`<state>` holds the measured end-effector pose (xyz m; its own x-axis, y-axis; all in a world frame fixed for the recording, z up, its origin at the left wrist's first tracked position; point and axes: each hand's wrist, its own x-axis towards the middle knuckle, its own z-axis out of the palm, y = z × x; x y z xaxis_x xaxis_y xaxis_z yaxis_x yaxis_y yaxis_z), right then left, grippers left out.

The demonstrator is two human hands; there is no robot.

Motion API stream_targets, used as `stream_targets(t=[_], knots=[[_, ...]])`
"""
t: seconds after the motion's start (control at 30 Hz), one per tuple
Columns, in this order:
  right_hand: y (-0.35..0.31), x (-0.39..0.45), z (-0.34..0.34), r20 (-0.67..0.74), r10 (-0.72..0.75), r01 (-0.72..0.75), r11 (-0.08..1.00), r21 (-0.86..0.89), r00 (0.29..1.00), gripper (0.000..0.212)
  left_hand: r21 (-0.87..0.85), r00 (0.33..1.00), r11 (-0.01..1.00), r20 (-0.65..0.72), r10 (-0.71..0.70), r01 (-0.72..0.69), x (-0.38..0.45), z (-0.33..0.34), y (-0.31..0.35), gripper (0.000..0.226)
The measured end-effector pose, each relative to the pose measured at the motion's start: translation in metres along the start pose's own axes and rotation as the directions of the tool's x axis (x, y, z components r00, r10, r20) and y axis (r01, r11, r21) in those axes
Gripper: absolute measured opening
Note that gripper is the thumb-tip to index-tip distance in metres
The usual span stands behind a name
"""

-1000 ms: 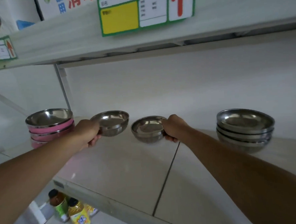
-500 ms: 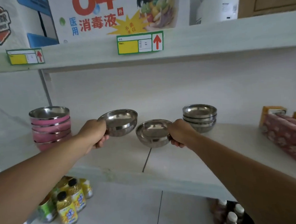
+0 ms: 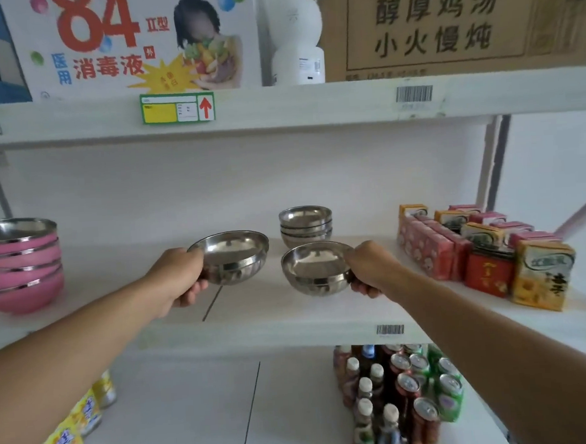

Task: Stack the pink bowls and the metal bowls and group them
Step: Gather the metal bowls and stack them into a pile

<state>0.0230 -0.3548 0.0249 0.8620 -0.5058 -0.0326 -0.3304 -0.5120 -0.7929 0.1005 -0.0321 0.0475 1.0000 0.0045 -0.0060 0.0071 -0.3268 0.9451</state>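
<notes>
The left hand (image 3: pixel 182 280) gripped 1 metal bowl (image 3: pixel 233 258) by its rim; the right hand (image 3: pixel 366 268) likewise clamped another (image 3: pixel 313 270), both above the shelf (image 3: pixel 273 312); rim-only grips risked slipping.

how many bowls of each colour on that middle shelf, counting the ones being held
pink bowls: 4, stacked at the left
metal bowls: 5, namely 3 in the stack, 1 in the left hand, 1 in the right hand
total: 9
</notes>
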Motion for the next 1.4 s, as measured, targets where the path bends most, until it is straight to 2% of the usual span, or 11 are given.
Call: stream_targets(t=[0.3,0.43,0.6,0.8,0.9,1.03,1.1,1.17,1.3,1.4], knots=[[0.043,0.029,-0.069,-0.037,-0.014,0.013,1.0,-0.014,0.999,0.052,0.021,1.0,1.0,0.021,-0.018,0.018,-0.006,0.071,0.018,0.025],[0.053,0.036,-0.08,-0.013,-0.054,0.054,0.998,0.021,0.998,0.044,-0.028,1.0,0.999,0.002,-0.023,0.023,0.0,0.089,0.026,0.025],[0.061,0.035,-0.077,0.073,-0.065,0.068,0.997,-0.038,0.995,0.044,-0.031,0.999,0.999,0.008,0.037,-0.036,0.024,0.098,0.055,0.019],[0.07,0.049,-0.078,0.099,-0.057,0.055,0.998,0.024,0.993,0.045,0.027,0.992,0.992,0.036,0.12,-0.121,0.077,0.118,0.107,0.028],[0.07,0.056,-0.082,0.077,-0.017,0.015,0.999,0.029,0.997,0.046,0.049,0.985,0.987,0.085,0.148,-0.152,0.104,0.133,0.126,0.026],[0.058,0.065,-0.091,-0.038,0.083,-0.08,0.993,0.086,0.996,0.043,0.074,0.974,0.983,0.166,0.156,-0.17,0.138,0.153,0.133,0.023],[0.051,0.067,-0.093,-0.057,0.136,-0.125,0.977,0.171,0.989,0.037,0.101,0.966,0.979,0.205,0.155,-0.178,0.155,0.163,0.129,0.024],[0.046,0.068,-0.096,-0.052,0.183,-0.168,0.961,0.218,0.982,0.039,0.141,0.963,0.973,0.225,0.147,-0.182,0.172,0.173,0.121,0.027],[0.035,0.076,-0.103,-0.112,0.111,-0.104,0.992,0.065,0.987,0.048,0.295,0.947,0.911,0.225,0.228,-0.289,0.196,0.186,0.104,0.028],[0.024,0.082,-0.105,-0.145,0.057,-0.049,0.997,0.053,0.988,0.044,0.416,0.93,0.833,0.209,0.304,-0.366,0.21,0.184,0.099,0.035]])
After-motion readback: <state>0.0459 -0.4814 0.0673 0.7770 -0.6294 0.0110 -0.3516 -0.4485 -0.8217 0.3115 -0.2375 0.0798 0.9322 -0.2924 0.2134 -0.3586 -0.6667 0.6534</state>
